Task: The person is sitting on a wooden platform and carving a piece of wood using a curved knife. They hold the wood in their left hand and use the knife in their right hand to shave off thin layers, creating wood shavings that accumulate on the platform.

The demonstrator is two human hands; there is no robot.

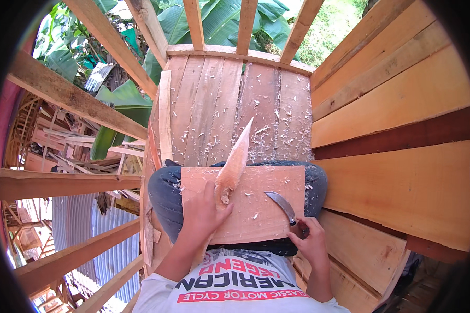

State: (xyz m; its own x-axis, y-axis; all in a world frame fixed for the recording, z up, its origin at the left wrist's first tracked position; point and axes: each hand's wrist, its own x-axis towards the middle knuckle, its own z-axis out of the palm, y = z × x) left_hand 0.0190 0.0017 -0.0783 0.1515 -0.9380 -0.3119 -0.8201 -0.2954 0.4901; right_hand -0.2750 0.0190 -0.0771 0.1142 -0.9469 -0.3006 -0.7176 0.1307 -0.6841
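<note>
My left hand (199,213) is closed around the lower part of a long, pale carved piece of wood (235,161). Its sharp tip points away from me, and a dark, rough hollow shows beside my thumb. A thin lower end of it seems to run on under my wrist. In my right hand (310,241) is a curved knife (283,206), gripped by its brown wooden handle, with the hooked blade pointing up and left, apart from the carved piece. Both are over a flat wooden board (269,229) lying across my lap, with shavings scattered on it.
Plank flooring (209,112) ahead of me is littered with wood shavings. Wooden railing bars (68,185) stand at the left and front, with banana leaves (125,104) and corrugated metal sheets (109,245) beyond. Along the right runs a wooden plank wall (391,182).
</note>
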